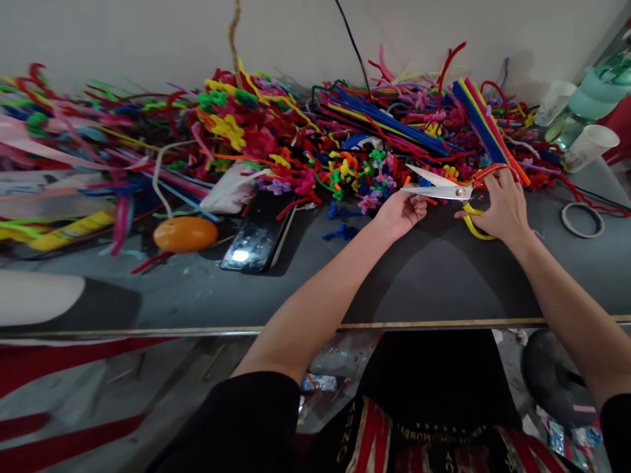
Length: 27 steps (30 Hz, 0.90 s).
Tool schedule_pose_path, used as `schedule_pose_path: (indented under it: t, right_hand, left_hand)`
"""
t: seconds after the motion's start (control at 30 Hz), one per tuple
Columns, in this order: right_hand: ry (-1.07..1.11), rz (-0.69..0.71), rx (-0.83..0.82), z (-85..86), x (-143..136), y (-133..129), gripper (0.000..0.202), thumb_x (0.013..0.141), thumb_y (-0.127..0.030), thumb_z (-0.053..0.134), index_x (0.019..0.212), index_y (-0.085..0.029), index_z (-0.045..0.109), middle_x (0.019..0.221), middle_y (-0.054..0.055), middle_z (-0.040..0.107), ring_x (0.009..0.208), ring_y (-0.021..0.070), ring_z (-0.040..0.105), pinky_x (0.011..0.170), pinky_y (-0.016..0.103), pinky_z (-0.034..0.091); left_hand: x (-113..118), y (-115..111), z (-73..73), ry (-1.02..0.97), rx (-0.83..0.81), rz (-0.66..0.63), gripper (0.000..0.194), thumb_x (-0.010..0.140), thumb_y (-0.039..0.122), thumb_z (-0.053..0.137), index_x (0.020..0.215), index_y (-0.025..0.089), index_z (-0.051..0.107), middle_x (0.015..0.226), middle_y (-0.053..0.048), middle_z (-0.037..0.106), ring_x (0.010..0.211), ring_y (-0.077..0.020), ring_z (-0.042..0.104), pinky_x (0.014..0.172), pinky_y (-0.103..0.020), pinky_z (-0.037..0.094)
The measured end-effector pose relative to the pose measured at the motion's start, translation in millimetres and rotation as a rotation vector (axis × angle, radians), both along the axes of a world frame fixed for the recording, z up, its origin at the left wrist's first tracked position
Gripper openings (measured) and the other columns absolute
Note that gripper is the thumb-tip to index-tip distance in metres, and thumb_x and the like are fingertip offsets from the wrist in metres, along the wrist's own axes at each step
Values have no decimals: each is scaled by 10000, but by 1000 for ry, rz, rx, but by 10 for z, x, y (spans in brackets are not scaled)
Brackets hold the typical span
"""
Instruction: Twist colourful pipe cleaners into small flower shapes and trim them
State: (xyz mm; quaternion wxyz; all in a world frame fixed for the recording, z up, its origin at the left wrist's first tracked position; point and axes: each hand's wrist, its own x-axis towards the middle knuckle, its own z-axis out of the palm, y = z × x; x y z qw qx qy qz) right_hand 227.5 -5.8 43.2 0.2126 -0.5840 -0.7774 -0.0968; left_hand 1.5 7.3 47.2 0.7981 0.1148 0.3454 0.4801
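Right hand [507, 205] holds scissors [451, 192], blades spread beside curled left hand [400, 213].

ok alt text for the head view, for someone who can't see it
A person's right hand holds open, red-and-yellow-handled scissors by the curled left hand, over a dark table heaped with bright pipe cleaners.

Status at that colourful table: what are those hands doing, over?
Right hand holding scissors, blades apart. Left hand by the blades, grip unclear. Colourful fuzzy stems crowded behind.
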Motion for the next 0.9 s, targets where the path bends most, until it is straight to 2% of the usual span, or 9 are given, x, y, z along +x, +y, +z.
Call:
schedule_pose_path:
  t: [0.27, 0.5, 0.77, 0.9]
  right_hand:
    - [-8, -7, -16, -6, 15, 3, 709, 772, -780, 607, 1181, -200, 609, 1173, 161, 577, 1113, 355, 580, 940, 499, 484]
    - [-5, -2, -15, -25, 17, 5, 748, 771, -786, 600, 1233, -198, 583, 1224, 181, 572, 1148, 377, 561, 944, 505, 467]
    - [-49, 24, -11, -38, 47, 18, 763, 779, -747, 622, 1282, -174, 577, 1243, 196, 566, 1165, 375, 562, 941, 491, 470]
    - [-7, 40, 17, -44, 56, 18, 763, 781, -750, 620, 1309, -200, 575, 1224, 180, 581, 1159, 370, 575, 945, 507, 481]
  left_hand:
    - [-6, 12, 13, 0, 5, 8, 350, 950, 40, 355, 634, 148, 462, 509, 30, 413, 428, -42, 374, 443, -146, 305]
    - [1, 10, -7, 65, 38, 14, 321, 922, 31, 368, 645, 147, 480, 512, 25, 456, 419, -38, 388, 444, -149, 314]
    - [-31, 20, 0, 149, 124, 48, 207, 867, 155, 586, 665, 150, 543, 538, 13, 519, 457, -71, 463, 439, -189, 317]
    - [-36, 9, -27, 125, 215, 92, 235, 843, 72, 647, 646, 150, 545, 532, 38, 507, 463, -49, 463, 456, -167, 321]
